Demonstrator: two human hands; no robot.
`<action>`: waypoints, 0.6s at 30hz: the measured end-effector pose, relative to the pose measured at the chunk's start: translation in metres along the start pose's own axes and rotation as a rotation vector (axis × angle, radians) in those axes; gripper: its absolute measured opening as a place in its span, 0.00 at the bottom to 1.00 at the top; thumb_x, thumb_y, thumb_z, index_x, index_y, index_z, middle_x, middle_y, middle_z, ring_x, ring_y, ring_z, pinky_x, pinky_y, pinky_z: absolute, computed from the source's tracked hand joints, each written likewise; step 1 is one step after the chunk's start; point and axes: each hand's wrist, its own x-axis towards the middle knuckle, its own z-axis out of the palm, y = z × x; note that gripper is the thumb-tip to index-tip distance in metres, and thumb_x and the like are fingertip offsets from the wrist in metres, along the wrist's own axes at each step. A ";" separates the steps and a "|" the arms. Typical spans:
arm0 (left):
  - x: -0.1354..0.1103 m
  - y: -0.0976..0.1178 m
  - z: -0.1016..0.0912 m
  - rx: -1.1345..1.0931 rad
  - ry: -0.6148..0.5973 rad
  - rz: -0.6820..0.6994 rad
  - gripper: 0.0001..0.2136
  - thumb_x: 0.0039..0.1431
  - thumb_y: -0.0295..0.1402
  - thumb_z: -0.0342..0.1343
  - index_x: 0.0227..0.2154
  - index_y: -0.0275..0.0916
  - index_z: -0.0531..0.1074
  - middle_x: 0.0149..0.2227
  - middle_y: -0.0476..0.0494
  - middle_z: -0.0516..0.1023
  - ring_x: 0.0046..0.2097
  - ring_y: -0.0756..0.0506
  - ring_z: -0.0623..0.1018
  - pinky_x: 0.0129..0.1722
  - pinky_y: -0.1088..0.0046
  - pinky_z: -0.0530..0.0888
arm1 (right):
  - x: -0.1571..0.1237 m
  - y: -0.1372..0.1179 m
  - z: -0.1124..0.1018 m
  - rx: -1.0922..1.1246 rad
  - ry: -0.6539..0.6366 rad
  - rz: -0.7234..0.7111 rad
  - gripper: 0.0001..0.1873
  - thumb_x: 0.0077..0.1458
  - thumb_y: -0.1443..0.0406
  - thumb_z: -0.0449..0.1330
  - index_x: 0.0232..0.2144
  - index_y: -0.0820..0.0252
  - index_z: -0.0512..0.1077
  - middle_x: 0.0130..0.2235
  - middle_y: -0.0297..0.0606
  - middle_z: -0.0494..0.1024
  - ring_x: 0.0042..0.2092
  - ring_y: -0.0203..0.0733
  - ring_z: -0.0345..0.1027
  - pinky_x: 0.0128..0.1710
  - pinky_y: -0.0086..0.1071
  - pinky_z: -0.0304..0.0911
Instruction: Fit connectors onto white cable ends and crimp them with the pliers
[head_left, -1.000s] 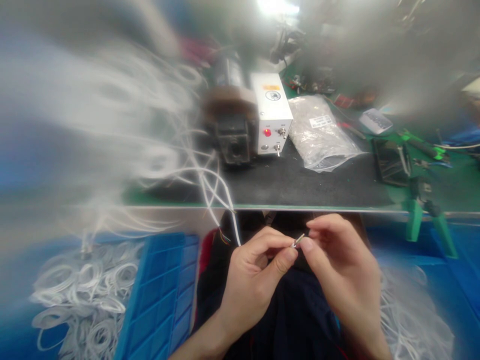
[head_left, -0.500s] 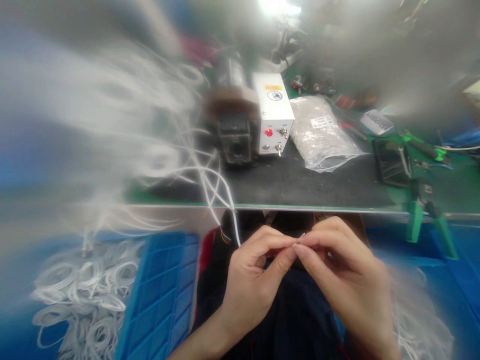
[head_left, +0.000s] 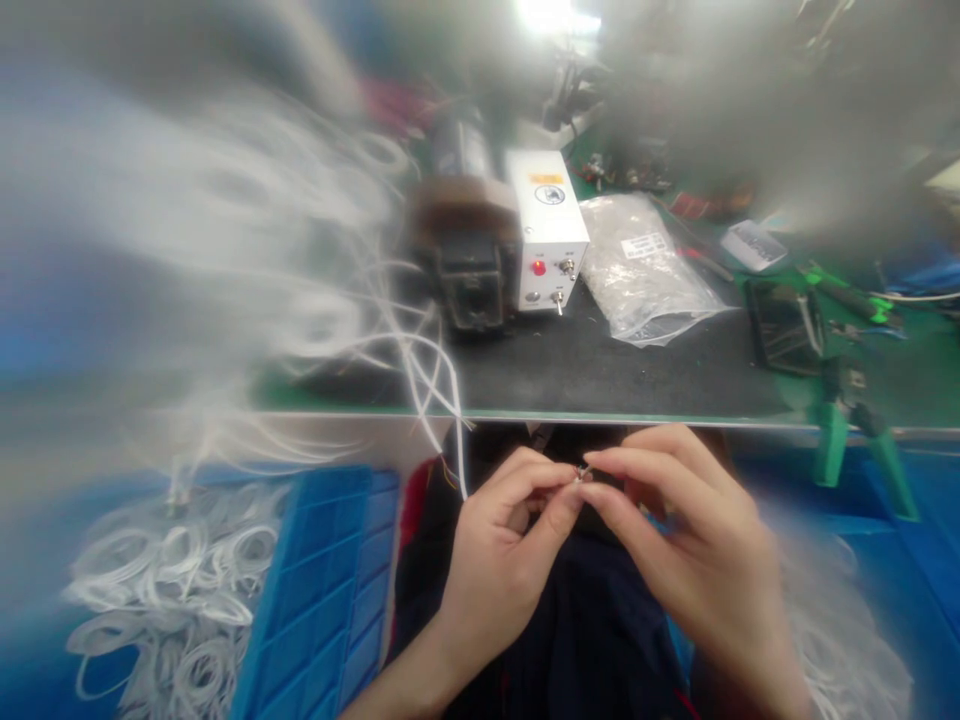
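Observation:
My left hand (head_left: 510,545) is closed, thumb and forefinger pinching the end of a white cable (head_left: 454,400) that runs down from the bench edge behind this hand. Tiny wire ends (head_left: 580,474), partly dark and whitish, stick out at the fingertips. Facing them, my right hand (head_left: 697,550) holds its thumb and forefinger around the same spot, with a small gap between the tips. What exactly the right fingertips grip is too small to make out. Both hands are just below the bench edge, above a dark-clothed lap (head_left: 577,620).
On the bench stand a white switch box (head_left: 551,225) with a red light and a dark machine (head_left: 471,270). Near them lie a clear plastic bag (head_left: 649,265) and green-handled pliers (head_left: 832,430). Coiled white cables (head_left: 202,600) fill a blue crate (head_left: 307,600) at left.
My right thumb and forefinger have parted slightly, so the small wire ends now show between the fingertips. The left hand has stayed almost in place, and the white cable has shifted a little left.

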 end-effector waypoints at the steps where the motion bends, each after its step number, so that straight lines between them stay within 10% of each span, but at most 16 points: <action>1: 0.000 0.000 0.000 -0.038 0.004 -0.018 0.04 0.72 0.29 0.63 0.42 0.41 0.84 0.40 0.46 0.78 0.38 0.50 0.78 0.35 0.77 0.74 | -0.002 0.001 0.000 0.042 0.051 0.050 0.09 0.67 0.69 0.69 0.47 0.50 0.80 0.42 0.34 0.78 0.39 0.39 0.73 0.36 0.33 0.67; 7: 0.000 -0.001 0.002 -0.185 -0.006 -0.055 0.05 0.73 0.29 0.62 0.43 0.41 0.83 0.40 0.48 0.76 0.31 0.55 0.75 0.28 0.81 0.74 | -0.007 0.004 0.007 0.242 0.127 0.305 0.02 0.69 0.65 0.67 0.40 0.51 0.79 0.39 0.32 0.80 0.41 0.39 0.74 0.37 0.31 0.67; 18: -0.002 -0.002 0.001 -0.135 -0.003 -0.037 0.04 0.71 0.29 0.64 0.42 0.40 0.84 0.39 0.45 0.77 0.33 0.51 0.75 0.29 0.77 0.73 | -0.005 -0.005 0.014 0.325 0.081 0.346 0.05 0.68 0.65 0.68 0.36 0.53 0.79 0.35 0.32 0.78 0.37 0.40 0.73 0.33 0.32 0.64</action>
